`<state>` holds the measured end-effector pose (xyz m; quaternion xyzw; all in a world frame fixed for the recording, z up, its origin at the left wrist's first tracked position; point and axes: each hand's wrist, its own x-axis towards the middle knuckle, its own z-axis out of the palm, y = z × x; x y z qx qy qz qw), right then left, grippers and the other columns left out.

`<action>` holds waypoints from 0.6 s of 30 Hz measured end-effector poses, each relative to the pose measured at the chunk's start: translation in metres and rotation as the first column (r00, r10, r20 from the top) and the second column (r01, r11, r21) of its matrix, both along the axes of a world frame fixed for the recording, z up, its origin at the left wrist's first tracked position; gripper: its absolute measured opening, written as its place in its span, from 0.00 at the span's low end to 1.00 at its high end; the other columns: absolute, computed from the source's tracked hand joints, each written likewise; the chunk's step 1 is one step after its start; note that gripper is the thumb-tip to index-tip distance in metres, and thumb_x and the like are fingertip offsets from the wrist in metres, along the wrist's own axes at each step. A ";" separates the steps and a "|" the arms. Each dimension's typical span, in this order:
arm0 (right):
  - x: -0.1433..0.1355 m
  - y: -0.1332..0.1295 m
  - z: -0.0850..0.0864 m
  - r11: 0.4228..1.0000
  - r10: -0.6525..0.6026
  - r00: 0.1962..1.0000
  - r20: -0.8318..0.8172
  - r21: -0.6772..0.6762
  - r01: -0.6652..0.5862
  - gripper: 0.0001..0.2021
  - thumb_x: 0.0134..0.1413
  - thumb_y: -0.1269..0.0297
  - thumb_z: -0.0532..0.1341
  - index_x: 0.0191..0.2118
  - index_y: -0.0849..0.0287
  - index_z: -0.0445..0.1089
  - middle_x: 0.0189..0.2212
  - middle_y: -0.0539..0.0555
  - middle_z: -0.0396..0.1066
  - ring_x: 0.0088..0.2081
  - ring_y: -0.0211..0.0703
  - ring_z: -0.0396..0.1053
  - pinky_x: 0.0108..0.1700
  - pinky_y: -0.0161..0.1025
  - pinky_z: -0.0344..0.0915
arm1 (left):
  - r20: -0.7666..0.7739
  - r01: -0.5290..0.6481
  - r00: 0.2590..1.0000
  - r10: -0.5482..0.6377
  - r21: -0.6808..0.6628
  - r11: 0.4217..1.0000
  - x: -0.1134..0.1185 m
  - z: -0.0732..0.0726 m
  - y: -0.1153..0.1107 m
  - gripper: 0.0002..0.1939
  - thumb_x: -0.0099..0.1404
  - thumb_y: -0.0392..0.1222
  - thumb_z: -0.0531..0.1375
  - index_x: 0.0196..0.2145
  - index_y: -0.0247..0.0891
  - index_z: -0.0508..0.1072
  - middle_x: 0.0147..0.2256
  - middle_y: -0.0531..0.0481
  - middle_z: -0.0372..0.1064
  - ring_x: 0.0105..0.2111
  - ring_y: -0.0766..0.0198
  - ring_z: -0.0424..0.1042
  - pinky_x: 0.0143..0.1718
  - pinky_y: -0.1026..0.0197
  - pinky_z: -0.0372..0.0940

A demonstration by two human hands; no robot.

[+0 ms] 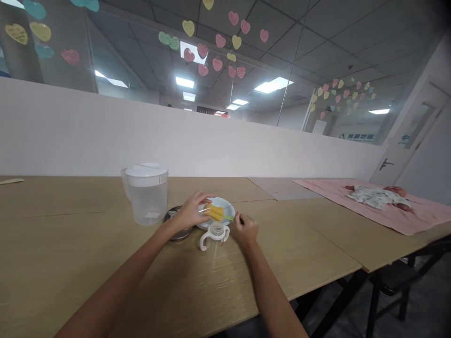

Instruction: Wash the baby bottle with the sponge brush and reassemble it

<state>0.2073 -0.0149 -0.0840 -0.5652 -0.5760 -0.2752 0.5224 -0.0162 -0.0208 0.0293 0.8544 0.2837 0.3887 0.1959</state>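
Observation:
My right hand [247,228] is closed around the thin green handle of a sponge bottle brush. Its yellow sponge head [214,212] lies level above a white bowl [229,206]. My left hand [192,210] curves its fingers and thumb around a clear piece at the sponge's far end; its exact shape is hard to make out. Just in front of the bowl a clear baby bottle [214,244] stands upright, uncapped, with white handles on both sides. Partly hidden under my left forearm is a round metal dish [180,234] with a small clear item in it.
A clear lidded pitcher [150,202] holding water stands to the left. On the right, a baby doll [377,196] in patterned clothes lies on a pink cloth [405,224]. A pale wall with windows runs behind the table [88,253]. A dark chair [394,281] is at lower right.

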 end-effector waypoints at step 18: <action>-0.011 -0.004 0.005 0.997 0.071 0.976 -0.205 0.044 -0.063 0.26 0.60 0.57 0.47 0.13 0.62 0.59 0.11 0.46 0.52 0.18 0.29 0.43 0.23 0.32 0.45 | 0.004 -0.061 0.998 0.063 -0.158 0.985 0.009 0.007 -0.017 0.24 0.60 0.49 0.57 0.52 0.39 0.65 0.44 0.48 0.71 0.41 0.60 0.70 0.43 0.60 0.65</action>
